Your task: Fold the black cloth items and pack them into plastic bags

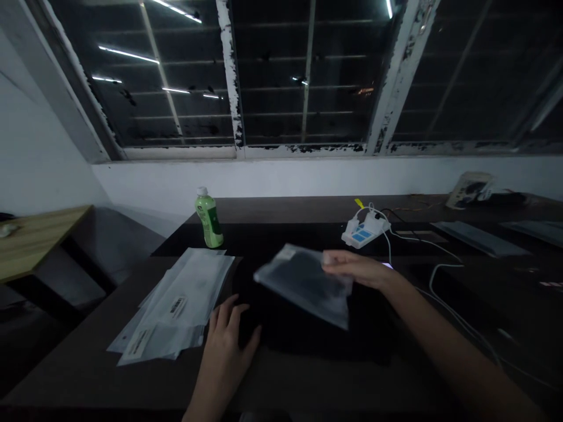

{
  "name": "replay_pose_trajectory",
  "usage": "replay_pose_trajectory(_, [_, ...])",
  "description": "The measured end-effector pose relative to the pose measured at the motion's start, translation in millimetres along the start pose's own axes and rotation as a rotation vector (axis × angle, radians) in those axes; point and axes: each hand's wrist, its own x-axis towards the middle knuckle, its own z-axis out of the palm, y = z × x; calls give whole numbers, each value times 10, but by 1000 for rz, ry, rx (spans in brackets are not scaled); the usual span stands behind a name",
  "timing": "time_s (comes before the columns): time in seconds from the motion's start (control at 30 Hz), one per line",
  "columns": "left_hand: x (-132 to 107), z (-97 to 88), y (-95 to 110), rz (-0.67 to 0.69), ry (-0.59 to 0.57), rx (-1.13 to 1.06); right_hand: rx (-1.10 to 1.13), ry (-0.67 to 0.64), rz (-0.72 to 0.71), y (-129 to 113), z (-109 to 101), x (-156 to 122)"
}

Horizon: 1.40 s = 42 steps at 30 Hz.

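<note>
Your R hand (357,269) pinches pouch (303,284) at right edge, long axis left-right | L hand (227,337) spread flat, stack (176,308) just left

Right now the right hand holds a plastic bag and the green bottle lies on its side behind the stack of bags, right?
No: the head view shows the green bottle standing upright behind the stack of bags. The right hand holds the plastic bag.

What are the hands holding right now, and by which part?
The right hand pinches a frosted plastic bag by its right edge; left hand holds nothing.
</note>
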Motion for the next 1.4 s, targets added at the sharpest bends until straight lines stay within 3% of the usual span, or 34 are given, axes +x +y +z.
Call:
replay_pose_trajectory(0.1, [-4, -9, -18, -22, -16, 11, 191, 172, -126, -51, 50, 192])
replay_pose_trajectory(0.17, [-2, -14, -12, -24, -16, -1, 212, 127, -140, -61, 129, 281])
replay_pose_trajectory(0.27, [6, -17, 23, -19, -9, 4, -120, 19, -75, -4, 248, 339])
replay_pose_trajectory(0.37, [10, -30, 58, -21, -16, 25, -455, 29, -44, 109, 256, 336])
replay_pose_trajectory(0.57, [132, -281, -2, 80, -156, 14, -795, 278, -58, 250, -47, 260])
replay_pose_trajectory(0.7, [572, -457, -18, 164, -239, 8, -982, 395, -62, 289, -186, 323])
replay_pose_trajectory(0.8, [1084, -318, -8, 180, -278, 122, -1084, 434, -36, 343, -215, 424])
replay_pose_trajectory(0.93, [1686, 181, -120, 249, -469, 185, -1163, 474, -30, 413, -215, 487])
replay_pose_trajectory(1.03, [1926, 514, -263, 249, -522, 192, -1182, 499, -80, 406, -244, 458])
replay_pose_trajectory(1.1, [2006, 639, -334, 248, -528, 187, -1177, 543, -127, 363, -282, 424])
replay_pose_trajectory(1.27, [2132, 659, -376, 227, -470, 145, -1141, 655, -230, 184, -371, 327])
replay_pose_trajectory(1.4, [2154, 387, -316, 185, -354, 82, -1105, 624, -286, 37, -378, 125])
